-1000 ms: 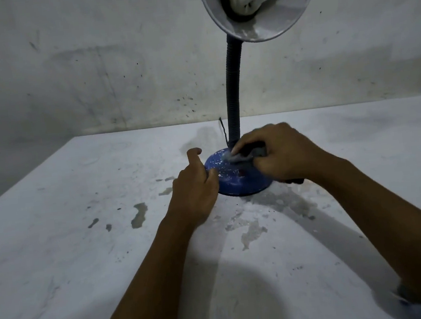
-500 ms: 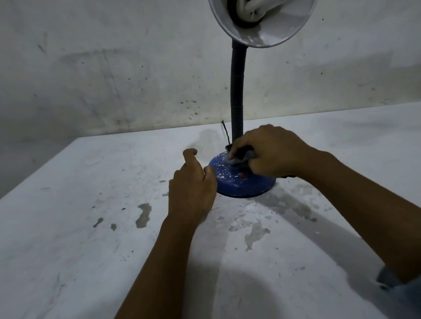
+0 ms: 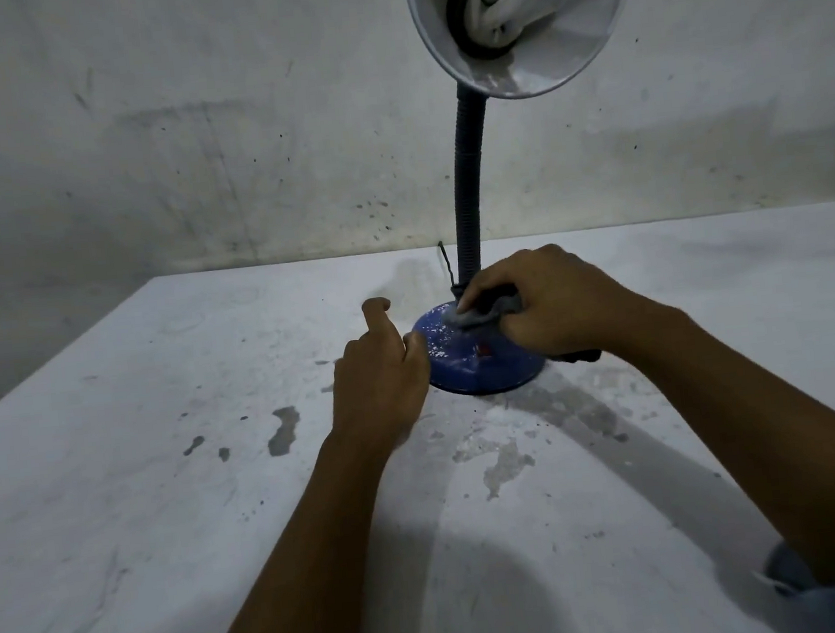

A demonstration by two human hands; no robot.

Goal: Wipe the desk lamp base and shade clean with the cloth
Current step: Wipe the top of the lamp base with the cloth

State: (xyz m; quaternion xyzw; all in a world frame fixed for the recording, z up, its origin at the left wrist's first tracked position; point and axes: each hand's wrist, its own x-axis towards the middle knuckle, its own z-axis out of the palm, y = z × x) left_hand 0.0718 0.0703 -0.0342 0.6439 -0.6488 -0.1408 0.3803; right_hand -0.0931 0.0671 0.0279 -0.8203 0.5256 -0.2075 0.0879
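Pushing sideways too hard near the dark ribbed gooseneck (image 3: 467,194) could tip the top-heavy lamp, since the wide white metal shade (image 3: 558,47) with its coiled bulb hangs well above the small round blue base (image 3: 481,361). The right hand (image 3: 552,303) pinches a crumpled grey cloth (image 3: 481,312) against the base top, directly beneath its fingertips, beside the neck's foot. The left hand (image 3: 378,376), fingers loosely curled, touches the base's left rim, bracing only lightly.
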